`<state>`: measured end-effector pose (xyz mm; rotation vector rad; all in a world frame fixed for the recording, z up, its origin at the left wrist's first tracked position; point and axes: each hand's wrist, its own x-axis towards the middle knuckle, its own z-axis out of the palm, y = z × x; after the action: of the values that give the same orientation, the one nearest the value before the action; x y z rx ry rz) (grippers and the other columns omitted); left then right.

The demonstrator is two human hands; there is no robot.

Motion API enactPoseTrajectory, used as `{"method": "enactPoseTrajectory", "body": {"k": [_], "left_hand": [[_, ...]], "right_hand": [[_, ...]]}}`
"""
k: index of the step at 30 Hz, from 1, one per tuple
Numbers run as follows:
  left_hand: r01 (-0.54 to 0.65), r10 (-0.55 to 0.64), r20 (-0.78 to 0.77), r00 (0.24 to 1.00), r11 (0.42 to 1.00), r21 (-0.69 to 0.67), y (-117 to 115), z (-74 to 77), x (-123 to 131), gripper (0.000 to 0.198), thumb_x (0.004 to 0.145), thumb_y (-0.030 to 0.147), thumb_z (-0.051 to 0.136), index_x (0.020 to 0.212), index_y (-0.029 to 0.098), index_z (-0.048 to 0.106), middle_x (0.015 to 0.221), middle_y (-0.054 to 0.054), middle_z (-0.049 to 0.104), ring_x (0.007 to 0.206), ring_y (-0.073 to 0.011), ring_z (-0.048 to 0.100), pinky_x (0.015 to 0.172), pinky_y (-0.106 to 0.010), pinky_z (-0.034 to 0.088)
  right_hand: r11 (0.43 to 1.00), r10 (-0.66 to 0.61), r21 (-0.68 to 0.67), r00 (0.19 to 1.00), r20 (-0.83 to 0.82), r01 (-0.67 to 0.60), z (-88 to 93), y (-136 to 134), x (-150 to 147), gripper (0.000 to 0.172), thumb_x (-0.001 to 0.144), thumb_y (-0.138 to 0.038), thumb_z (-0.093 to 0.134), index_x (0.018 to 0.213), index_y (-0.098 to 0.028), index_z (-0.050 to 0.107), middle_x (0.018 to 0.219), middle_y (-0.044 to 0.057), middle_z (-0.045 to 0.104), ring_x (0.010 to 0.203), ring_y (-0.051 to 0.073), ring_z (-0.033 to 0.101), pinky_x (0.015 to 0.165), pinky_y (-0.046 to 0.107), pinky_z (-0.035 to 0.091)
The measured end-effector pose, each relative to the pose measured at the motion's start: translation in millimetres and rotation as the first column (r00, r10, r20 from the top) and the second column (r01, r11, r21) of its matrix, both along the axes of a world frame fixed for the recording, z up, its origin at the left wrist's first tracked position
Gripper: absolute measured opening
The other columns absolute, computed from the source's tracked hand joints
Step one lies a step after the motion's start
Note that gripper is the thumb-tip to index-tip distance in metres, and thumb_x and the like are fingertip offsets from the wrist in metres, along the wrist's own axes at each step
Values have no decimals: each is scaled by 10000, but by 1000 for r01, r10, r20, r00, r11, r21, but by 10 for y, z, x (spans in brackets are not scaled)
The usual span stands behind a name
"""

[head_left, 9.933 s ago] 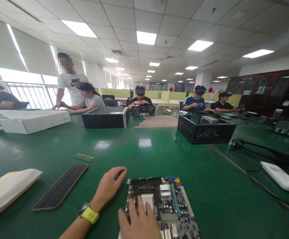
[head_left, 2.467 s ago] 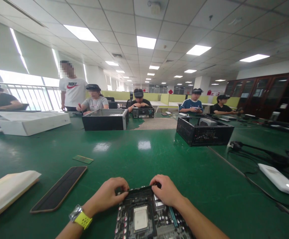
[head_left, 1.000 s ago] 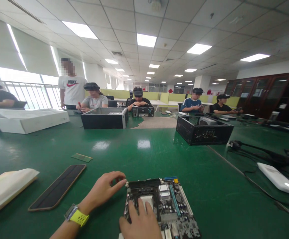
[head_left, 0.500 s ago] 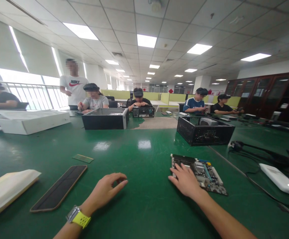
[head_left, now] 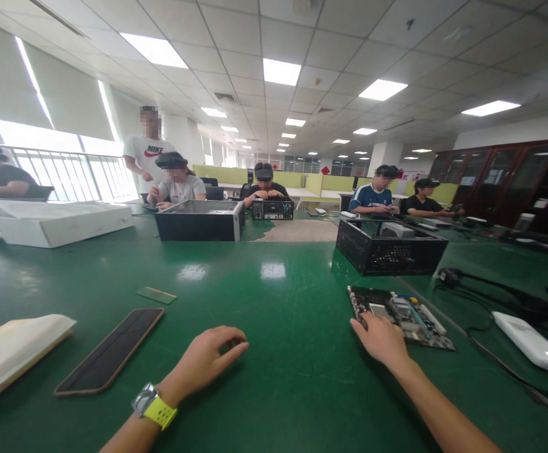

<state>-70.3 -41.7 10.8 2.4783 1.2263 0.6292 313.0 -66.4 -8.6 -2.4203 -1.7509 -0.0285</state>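
Note:
A motherboard (head_left: 403, 314) lies flat on the green table (head_left: 278, 296), right of centre, in front of a black mesh computer case (head_left: 389, 250). My right hand (head_left: 382, 340) rests at the board's near left corner, fingers stretched out and touching its edge. My left hand (head_left: 207, 362), with a yellow-strapped watch on the wrist, rests on the bare table near the middle, fingers loosely curled and holding nothing. A dark flat strip with a tan edge (head_left: 111, 350) lies to its left.
A small green memory stick (head_left: 156, 295) lies beyond the strip. A padded envelope (head_left: 12, 355) sits at the left edge. A white device (head_left: 533, 343) and black cables (head_left: 495, 289) lie right. An open black case (head_left: 201, 220), a white box (head_left: 61, 220) and several seated people are farther back.
My right hand has slid the motherboard from in front of me out to the right, toward the mesh case. My left hand let go of the board and stays on the table.

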Motion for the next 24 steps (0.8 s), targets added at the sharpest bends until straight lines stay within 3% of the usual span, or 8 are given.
{"method": "enactPoseTrajectory", "body": {"k": [5,9,12,15,18,21,24], "left_hand": [[42,-42,3,999,999,-5,-11,-58,84,329,883,479,449,1009,246,645,968,-25,682,860,-177,623,787,-284,496],[53,-54,50,997,998,37,1,-138,110,410,869,460,490,1231,270,526,1220,-50,595,1058,-207,569,930,-335,458],[73,-74,19,997,996,41,5,-177,100,546,848,426,537,1356,294,384,1299,-55,540,1149,-221,511,998,-367,405],[63,-64,-31,997,998,-2,2,-188,89,543,827,409,564,1335,293,413,1158,-49,616,1044,-217,562,932,-354,440],[32,-32,-44,999,999,-2,3,-185,99,412,809,418,579,1191,266,545,1063,-45,635,961,-213,579,868,-334,453],[2,-2,-58,998,1000,-2,3,-171,123,308,805,425,578,1058,251,602,975,-32,640,886,-202,585,803,-312,456],[0,0,-54,999,1000,2,-7,-145,142,245,851,419,511,975,239,621,915,-29,639,853,-191,581,770,-296,453]], "right_hand": [[954,296,66,952,-75,-291,2,-486,-883,564,849,-546,391,1178,-135,595,1194,166,592,1059,352,522,911,481,369],[865,501,136,853,-146,-484,-147,-846,-1666,664,744,-582,540,1251,-153,543,1261,163,552,1092,377,508,930,503,360],[774,633,168,736,-240,-610,-61,-901,-1958,464,777,-524,525,1113,-218,620,1114,102,639,925,292,591,814,417,433],[737,674,286,698,-241,-612,209,-694,-1853,297,830,-434,500,1004,-243,645,1053,45,651,961,230,566,858,355,402],[787,599,322,777,-195,-526,355,-314,-1534,286,830,-348,521,1060,-222,635,1136,55,620,1082,229,503,943,361,338],[846,531,229,804,-267,-482,210,0,-1268,273,794,-286,548,1037,-214,650,1089,49,642,1054,216,523,924,337,348],[845,535,242,765,-358,-477,-31,108,-1170,179,783,-244,525,871,-209,677,938,22,670,939,182,559,847,284,380]]}}
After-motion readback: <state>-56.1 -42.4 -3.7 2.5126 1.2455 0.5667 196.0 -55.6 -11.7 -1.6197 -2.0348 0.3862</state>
